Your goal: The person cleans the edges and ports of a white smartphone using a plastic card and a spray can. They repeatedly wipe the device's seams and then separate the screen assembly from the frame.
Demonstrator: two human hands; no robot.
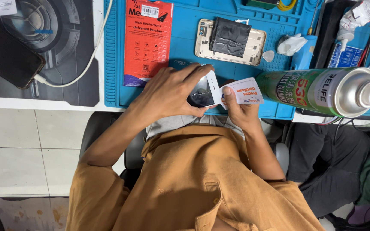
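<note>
My left hand [168, 92] grips a white-framed phone screen [203, 90] with dark, cracked-looking glass, held just over the near edge of the blue work mat [180, 60]. My right hand [240, 110] pinches a small white printed card [246, 91], and the card's edge meets the screen's right end. Both hands are close to my chest, above my orange shirt. On the mat beyond them lies an opened gold phone body [230, 40] with a black battery showing.
A red packet [147, 40] lies on the mat's left part. A green spray can [322, 90] lies on its side at the right. A black phone [7, 55] with a white cable rests far left. Crumpled tissue [291, 44] is near the mat's right edge. Another person's dark trousers [322, 162] are at right.
</note>
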